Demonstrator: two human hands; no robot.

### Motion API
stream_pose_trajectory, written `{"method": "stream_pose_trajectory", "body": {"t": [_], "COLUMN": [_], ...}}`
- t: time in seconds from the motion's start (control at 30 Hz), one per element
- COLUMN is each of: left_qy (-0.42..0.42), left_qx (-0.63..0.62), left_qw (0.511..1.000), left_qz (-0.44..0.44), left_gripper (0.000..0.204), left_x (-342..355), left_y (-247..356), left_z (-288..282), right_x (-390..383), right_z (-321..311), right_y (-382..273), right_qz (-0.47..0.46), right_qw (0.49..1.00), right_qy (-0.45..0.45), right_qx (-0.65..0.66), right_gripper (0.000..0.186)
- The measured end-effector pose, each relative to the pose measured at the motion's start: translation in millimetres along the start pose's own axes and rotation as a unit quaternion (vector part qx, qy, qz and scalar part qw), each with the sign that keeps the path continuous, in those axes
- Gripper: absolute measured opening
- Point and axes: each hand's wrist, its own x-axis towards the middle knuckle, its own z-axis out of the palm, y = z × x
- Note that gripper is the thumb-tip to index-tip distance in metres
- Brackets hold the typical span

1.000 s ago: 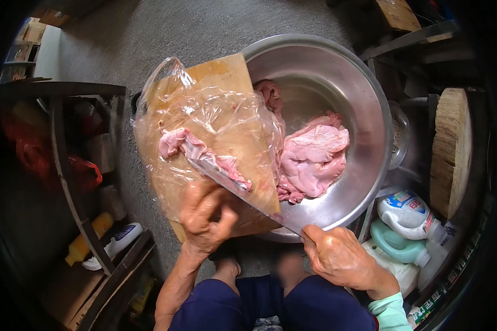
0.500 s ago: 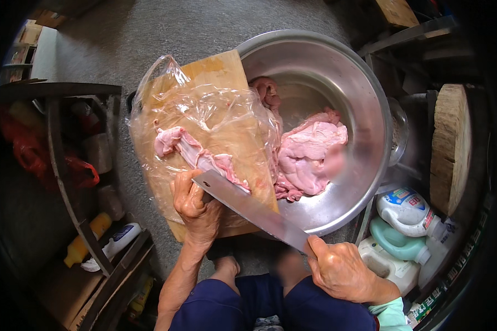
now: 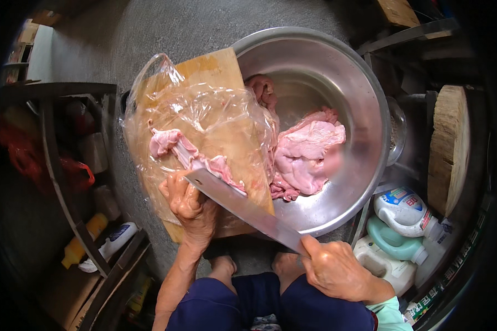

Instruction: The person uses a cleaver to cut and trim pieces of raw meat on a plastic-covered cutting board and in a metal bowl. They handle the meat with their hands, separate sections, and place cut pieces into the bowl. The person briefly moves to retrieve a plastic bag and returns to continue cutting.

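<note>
A wooden cutting board (image 3: 215, 69) lies across the rim of a large steel basin (image 3: 364, 99), with a clear plastic sheet (image 3: 199, 113) spread over it. A strip of pink raw meat (image 3: 174, 144) lies on the sheet. My right hand (image 3: 337, 270) grips the handle of a wide cleaver (image 3: 240, 203), whose blade rests on the near end of the strip. My left hand (image 3: 190, 207) presses on the board's near edge beside the blade, fingers curled. More raw meat (image 3: 306, 157) is piled inside the basin.
A round wooden chopping block (image 3: 447, 146) stands on edge at the right. Plastic detergent jugs (image 3: 403, 220) sit below it. A dark metal rack (image 3: 66, 165) with bottles and red bags is on the left. My bare feet (image 3: 254, 265) and blue trousers show below the board.
The cleaver has moved up and left along the board onto the meat strip. My left hand has shifted left, clear of the blade, and my right hand has followed the handle forward.
</note>
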Motion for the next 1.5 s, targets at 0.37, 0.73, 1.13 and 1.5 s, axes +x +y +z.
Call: {"method": "stream_pose_trajectory", "body": {"t": [0.37, 0.73, 1.13, 1.5], "left_qy": [0.023, 0.027, -0.068, -0.012], "left_qx": [0.017, 0.060, 0.013, -0.087], "left_qw": [0.998, 0.998, 0.993, 0.995], "left_qz": [0.061, -0.005, 0.099, 0.036], "left_gripper": [0.033, 0.026, 0.036, 0.035], "left_x": [-5, -6, -13, -18], "left_y": [5, 3, 6, 20], "left_z": [7, -13, -10, 0], "right_x": [22, -20, -20, -18], "right_z": [1, 9, 6, 5], "right_y": [-8, 17, 19, 16], "right_qz": [-0.029, 0.085, 0.087, 0.074], "right_qw": [0.999, 0.992, 0.990, 0.992], "right_qy": [0.043, 0.033, 0.026, 0.038], "right_qx": [-0.008, 0.084, 0.107, 0.094], "right_gripper": [0.018, 0.010, 0.012, 0.011]}}
